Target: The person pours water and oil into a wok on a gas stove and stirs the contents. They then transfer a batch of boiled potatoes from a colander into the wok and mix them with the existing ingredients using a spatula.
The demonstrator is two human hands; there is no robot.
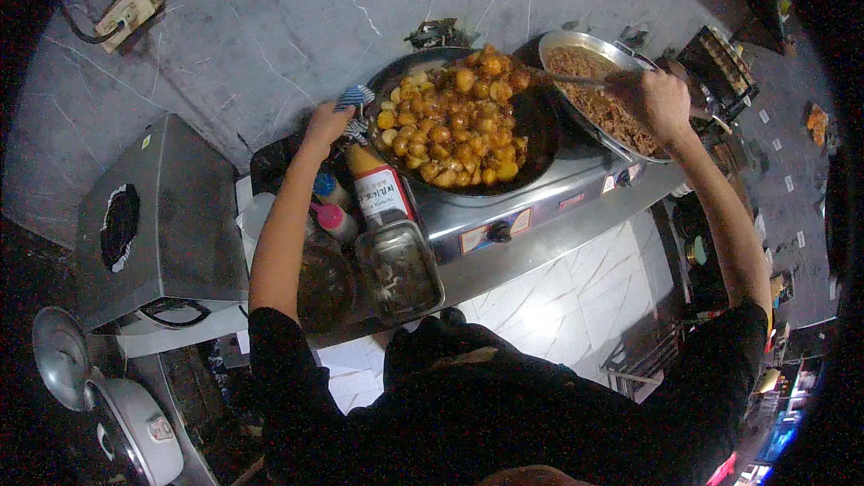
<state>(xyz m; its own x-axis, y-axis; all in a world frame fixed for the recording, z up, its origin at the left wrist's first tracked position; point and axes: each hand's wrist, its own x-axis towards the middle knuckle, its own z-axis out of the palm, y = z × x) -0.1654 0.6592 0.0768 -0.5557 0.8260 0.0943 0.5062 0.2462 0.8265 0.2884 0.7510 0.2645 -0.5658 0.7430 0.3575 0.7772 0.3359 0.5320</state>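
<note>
My left hand grips a blue-and-white striped cloth at the left rim of a large dark wok. Any handle under the cloth is hidden. Glazed, browned small potatoes fill much of the wok, heaped highest at its far right. In my right hand is the handle of a long cooking utensil, which reaches leftward into that heap; its working end is covered. My right forearm passes over the right side of a metal pan holding shredded brown food.
Both pans sit on a steel gas stove against a grey wall. Left of it stand a labelled package, a pink-topped bottle and a rectangular metal container. A rice cooker is at lower left.
</note>
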